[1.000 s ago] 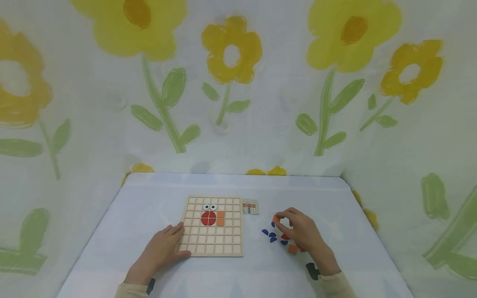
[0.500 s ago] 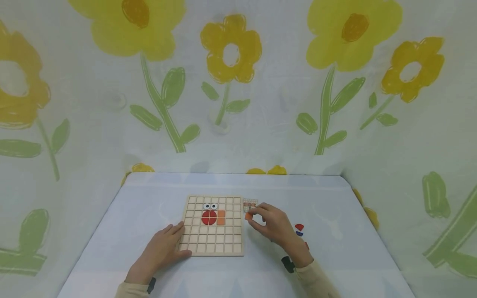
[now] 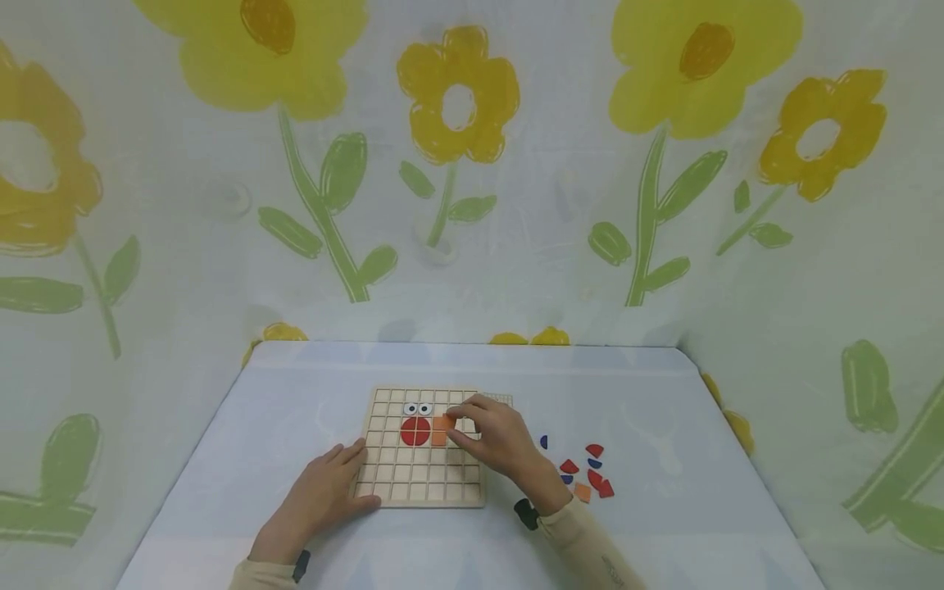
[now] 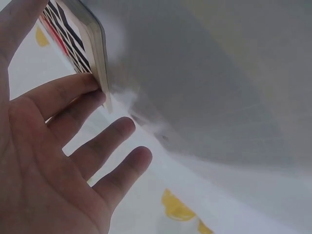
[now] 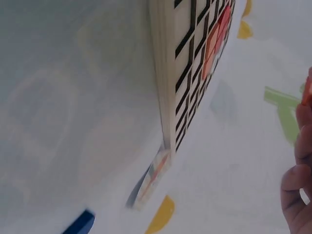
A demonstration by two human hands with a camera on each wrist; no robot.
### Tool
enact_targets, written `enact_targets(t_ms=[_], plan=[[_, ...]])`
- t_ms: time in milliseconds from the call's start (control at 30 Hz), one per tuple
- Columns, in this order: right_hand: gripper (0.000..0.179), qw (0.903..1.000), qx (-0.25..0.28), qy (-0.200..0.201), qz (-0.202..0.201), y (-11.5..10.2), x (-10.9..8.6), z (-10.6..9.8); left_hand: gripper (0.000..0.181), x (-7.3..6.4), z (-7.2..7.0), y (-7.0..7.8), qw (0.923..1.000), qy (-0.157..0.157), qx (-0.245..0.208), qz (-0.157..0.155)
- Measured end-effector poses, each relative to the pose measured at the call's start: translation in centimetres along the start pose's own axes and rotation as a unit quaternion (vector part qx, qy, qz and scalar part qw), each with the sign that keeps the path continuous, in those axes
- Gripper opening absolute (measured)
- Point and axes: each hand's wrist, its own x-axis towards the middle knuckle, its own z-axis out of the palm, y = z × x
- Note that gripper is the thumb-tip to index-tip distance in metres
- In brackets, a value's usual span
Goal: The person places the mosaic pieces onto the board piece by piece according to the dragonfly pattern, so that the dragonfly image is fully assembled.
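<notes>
A square wooden grid board (image 3: 419,473) lies on the table. My left hand (image 3: 324,490) rests at its left edge, fingers extended and thumb at the near-left corner; in the left wrist view the fingertips touch the board's rim (image 4: 101,58). My right hand (image 3: 497,436) is over the board's upper right part, pinching an orange square tile (image 5: 307,92) between thumb and fingers. On the board are two eye tiles (image 3: 418,409), a red circle of quarter pieces (image 3: 415,431) and orange tiles (image 3: 438,437) beside it, partly covered by the right fingertips.
Right of the board lie loose pieces: red quarter pieces (image 3: 594,451), blue half-round pieces (image 3: 543,442) and an orange square (image 3: 583,492). A small pattern card (image 5: 155,178) lies against the board's right side, mostly behind the right hand in the head view.
My right hand has carried the orange square tile leftward from the loose pieces, past the card, to above the board. The loose pieces are uncovered again. The left hand stays put.
</notes>
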Motion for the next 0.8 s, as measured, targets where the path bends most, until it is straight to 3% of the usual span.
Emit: enact_targets(t_ms=[133, 267, 567, 800], plan=[[0.031, 0.9976, 0.019, 0.058, -0.033, -0.2, 1.1, 1.0, 0.091, 0.0, 0.1, 0.0, 1.0000, 0.001, -0.007, 0.005], [0.029, 0.9944, 0.024, 0.095, -0.040, -0.6, 2.3, 1.6, 0.091, -0.1, 0.0, 0.1, 0.9999, 0.000, -0.013, 0.010], [0.030, 0.9898, 0.056, 0.116, -0.061, -1.4, 5.3, 3.3, 0.090, 0.0, -0.4, 0.1, 1.0000, -0.002, 0.002, 0.006], [0.027, 0.9921, 0.044, 0.091, -0.075, -1.6, 7.0, 4.8, 0.091, 0.0, -0.3, 0.2, 1.0000, -0.006, -0.004, 0.004]])
